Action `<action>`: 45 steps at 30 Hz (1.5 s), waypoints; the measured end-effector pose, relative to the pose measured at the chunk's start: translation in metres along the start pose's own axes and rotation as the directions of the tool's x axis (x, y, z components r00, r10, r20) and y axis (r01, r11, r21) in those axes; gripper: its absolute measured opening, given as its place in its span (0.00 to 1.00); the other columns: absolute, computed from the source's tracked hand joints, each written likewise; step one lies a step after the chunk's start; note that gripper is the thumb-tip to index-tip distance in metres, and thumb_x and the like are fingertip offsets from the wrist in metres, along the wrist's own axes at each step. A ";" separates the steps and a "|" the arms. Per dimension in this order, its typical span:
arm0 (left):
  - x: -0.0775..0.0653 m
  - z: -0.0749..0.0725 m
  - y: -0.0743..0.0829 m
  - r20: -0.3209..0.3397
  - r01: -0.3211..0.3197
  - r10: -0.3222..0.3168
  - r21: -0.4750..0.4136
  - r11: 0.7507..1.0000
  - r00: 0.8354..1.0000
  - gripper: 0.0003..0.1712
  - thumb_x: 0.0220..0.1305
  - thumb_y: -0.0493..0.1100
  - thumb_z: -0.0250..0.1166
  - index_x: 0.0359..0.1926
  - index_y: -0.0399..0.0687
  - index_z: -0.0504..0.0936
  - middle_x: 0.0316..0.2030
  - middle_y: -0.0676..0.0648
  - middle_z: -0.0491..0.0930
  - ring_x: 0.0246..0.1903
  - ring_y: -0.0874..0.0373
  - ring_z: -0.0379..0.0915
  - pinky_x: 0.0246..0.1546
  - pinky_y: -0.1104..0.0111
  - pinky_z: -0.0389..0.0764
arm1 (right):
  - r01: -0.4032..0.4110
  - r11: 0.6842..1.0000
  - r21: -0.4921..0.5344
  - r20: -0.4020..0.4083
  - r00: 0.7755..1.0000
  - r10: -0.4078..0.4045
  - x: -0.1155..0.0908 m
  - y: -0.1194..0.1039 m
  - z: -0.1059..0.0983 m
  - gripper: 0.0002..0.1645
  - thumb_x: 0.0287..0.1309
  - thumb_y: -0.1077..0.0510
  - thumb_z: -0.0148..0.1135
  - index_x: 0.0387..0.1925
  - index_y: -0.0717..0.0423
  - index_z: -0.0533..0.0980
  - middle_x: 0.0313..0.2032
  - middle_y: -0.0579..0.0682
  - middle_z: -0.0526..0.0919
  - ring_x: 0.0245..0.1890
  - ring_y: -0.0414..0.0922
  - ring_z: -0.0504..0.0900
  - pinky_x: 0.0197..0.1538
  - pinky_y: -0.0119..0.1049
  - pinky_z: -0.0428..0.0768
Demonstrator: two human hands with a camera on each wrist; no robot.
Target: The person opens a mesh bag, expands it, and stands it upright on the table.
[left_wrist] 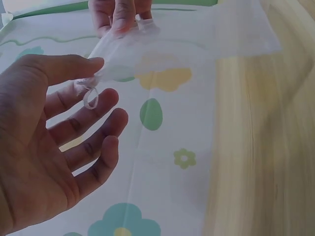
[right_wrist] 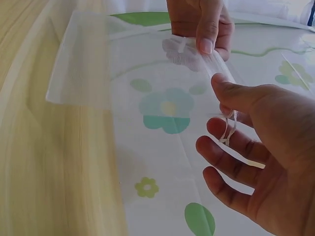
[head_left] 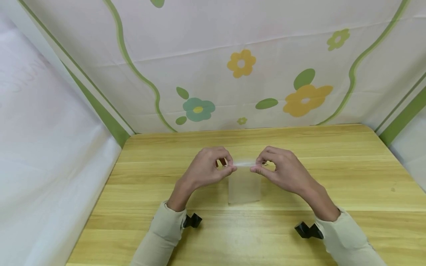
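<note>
A small sheer white drawstring bag (head_left: 244,186) hangs by its top edge between the two hands. My left hand (head_left: 209,167) pinches one top corner between thumb and index finger, and my right hand (head_left: 283,168) pinches the other. The mouth edge is stretched straight across. In the left wrist view a short string loop (left_wrist: 90,99) pokes out below the pinch. A knotted drawstring end (right_wrist: 227,132) dangles by the right hand's fingers in the right wrist view. The other fingers of both hands fan out loosely.
A wooden table (head_left: 246,236) lies beneath the hands. Behind it stands a white cloth wall (head_left: 206,44) printed with flowers and leaves, with more white cloth (head_left: 50,166) at the left. Black mounts (head_left: 193,220) sit at both wrists by the sleeves.
</note>
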State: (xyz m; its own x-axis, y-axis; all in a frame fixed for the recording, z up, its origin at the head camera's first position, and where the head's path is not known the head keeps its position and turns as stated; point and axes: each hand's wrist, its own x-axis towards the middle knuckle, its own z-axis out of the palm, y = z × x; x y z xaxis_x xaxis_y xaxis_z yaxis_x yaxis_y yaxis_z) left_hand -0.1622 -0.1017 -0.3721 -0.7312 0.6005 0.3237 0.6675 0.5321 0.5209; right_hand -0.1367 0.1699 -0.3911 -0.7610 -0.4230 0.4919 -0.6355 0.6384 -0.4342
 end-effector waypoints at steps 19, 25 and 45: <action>0.003 0.009 0.000 -0.125 -0.045 0.020 -0.196 0.980 0.992 0.07 0.71 0.37 0.73 0.48 0.43 0.90 0.41 0.47 0.91 0.37 0.59 0.85 0.34 0.72 0.88 | 0.004 0.984 0.177 -0.127 0.992 0.019 0.002 0.000 -0.002 0.12 0.61 0.68 0.77 0.41 0.50 0.88 0.36 0.40 0.91 0.35 0.35 0.87 0.39 0.26 0.84; 0.003 0.008 0.000 -0.174 -0.051 0.013 -0.218 0.975 0.985 0.07 0.70 0.36 0.74 0.47 0.43 0.90 0.34 0.47 0.90 0.30 0.61 0.83 0.32 0.67 0.90 | -0.008 0.974 0.227 -0.194 0.980 0.054 0.003 0.000 -0.001 0.12 0.58 0.70 0.78 0.41 0.54 0.88 0.30 0.42 0.90 0.28 0.33 0.85 0.33 0.20 0.80; 0.004 0.006 0.000 -0.197 -0.033 -0.052 -0.406 0.913 0.979 0.12 0.68 0.31 0.73 0.51 0.35 0.88 0.35 0.40 0.90 0.29 0.57 0.88 0.32 0.65 0.91 | -0.070 0.952 0.299 -0.164 0.979 0.123 0.008 -0.004 0.002 0.11 0.63 0.68 0.75 0.45 0.56 0.87 0.37 0.48 0.92 0.34 0.36 0.88 0.42 0.21 0.84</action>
State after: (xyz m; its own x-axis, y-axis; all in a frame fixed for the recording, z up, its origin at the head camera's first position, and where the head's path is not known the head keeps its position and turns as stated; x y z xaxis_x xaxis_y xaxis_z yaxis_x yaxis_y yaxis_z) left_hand -0.1640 -0.0961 -0.3755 -0.7782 0.4425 0.4456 0.5770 0.2236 0.7855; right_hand -0.1402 0.1632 -0.3869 -0.8018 -0.2296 0.5517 -0.5907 0.4447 -0.6733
